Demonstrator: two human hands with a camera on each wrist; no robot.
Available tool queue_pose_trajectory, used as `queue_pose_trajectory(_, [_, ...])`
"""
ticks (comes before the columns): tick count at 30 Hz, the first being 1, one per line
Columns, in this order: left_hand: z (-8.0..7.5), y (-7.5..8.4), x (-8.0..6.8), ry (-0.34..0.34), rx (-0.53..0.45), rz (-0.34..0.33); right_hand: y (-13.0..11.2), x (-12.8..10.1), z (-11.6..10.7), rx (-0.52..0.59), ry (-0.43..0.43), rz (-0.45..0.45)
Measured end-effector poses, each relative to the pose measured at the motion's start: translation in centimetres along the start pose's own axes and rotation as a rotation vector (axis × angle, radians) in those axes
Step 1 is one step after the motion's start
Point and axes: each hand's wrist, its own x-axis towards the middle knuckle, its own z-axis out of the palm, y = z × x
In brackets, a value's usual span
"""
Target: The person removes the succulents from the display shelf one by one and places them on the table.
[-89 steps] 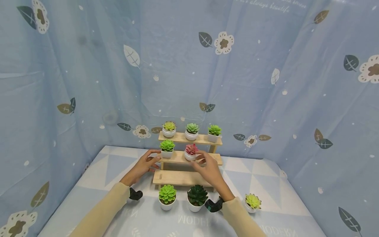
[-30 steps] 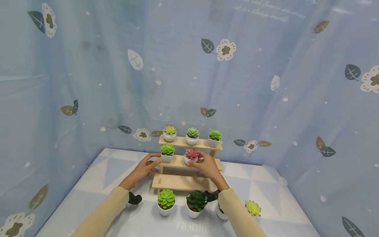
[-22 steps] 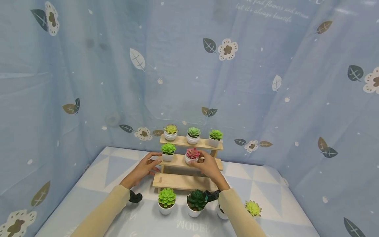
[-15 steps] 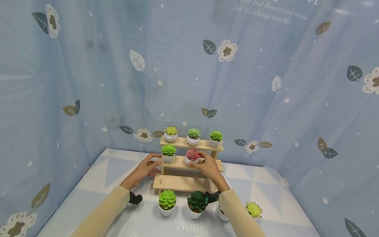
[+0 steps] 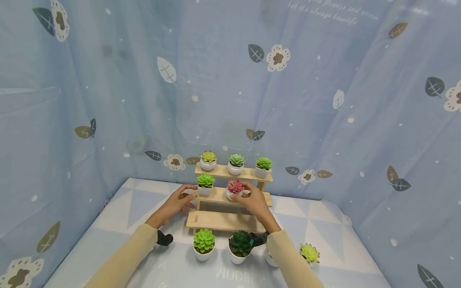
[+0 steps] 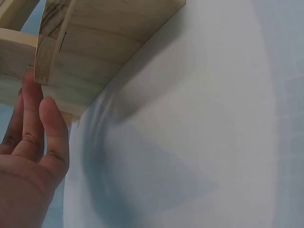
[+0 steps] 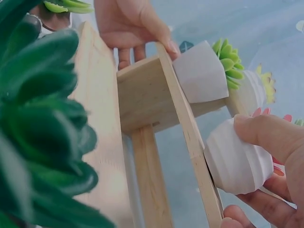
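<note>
A red succulent [image 5: 235,186] in a ribbed white pot [image 7: 240,159] stands on the middle shelf of a three-tier wooden rack [image 5: 216,221]. My right hand [image 5: 256,203] pinches that pot between thumb and fingers from its right side. At the left end of the same shelf, my left hand [image 5: 175,203] rests against the wood beside a green succulent [image 5: 205,181] in a square white pot [image 7: 202,73]. Its fingers [image 6: 32,118] look fairly straight in the left wrist view, their tips at the rack's wooden edge.
Three potted succulents line the top shelf [image 5: 245,173]. In front of the rack stand a bright green succulent [image 5: 204,240] and a dark green one [image 5: 239,243]. A yellow-green one [image 5: 309,253] is further right; my right sleeve [image 5: 293,256] partly covers another white pot [image 5: 271,259].
Three seconds ago my right fingers were spread more loosely by the red succulent's pot; they now hold it. My left hand stays at the shelf end. The head view has shifted slightly.
</note>
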Motion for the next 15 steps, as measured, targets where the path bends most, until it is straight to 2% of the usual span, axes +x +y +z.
queue_pose_trajectory(15, [0.26,0.16,-0.15,0.014,0.013,-0.015,-0.27,-0.63,-0.38,0.068,0.022,0.035])
